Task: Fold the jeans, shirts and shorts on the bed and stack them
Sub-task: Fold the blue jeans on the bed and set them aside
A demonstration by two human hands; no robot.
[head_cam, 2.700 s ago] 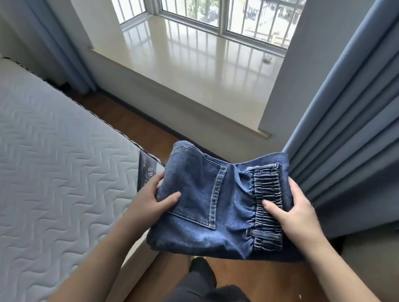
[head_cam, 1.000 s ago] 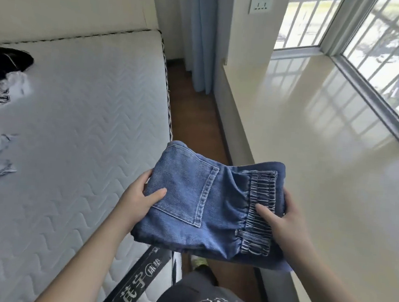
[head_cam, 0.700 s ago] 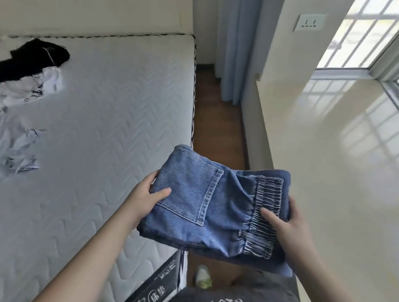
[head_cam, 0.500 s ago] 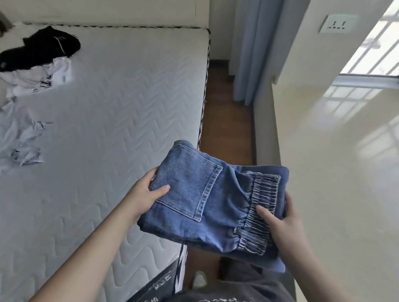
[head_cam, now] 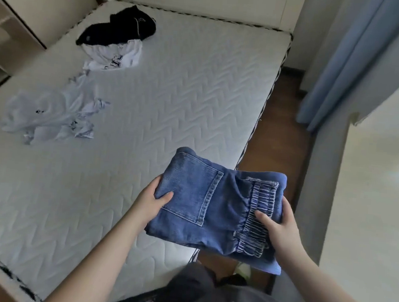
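Folded jeans [head_cam: 215,206] carried in both hands above the near right corner of the bed [head_cam: 173,104]. The left hand [head_cam: 150,203] grips the pocket end, thumb on top and fingers beneath; the right hand [head_cam: 278,228] grips the elastic-waistband end in the same way. The bundle is held clear of the mattress, its right half over the wooden floor [head_cam: 274,143] beside the bed. Compared with the view a few seconds ago, which faced the window with only a strip of bed at its left, the view has swung round so that the whole bed now lies ahead; the grip on the jeans is unchanged. Judged from this, folding of the jeans is complete and placement on the bed comes next. Further up the bed, toward its left edge: a crumpled pale shirt [head_cam: 51,114]; beyond it a white printed shirt [head_cam: 115,56] with a black garment [head_cam: 122,27] partly over it, all unfolded.
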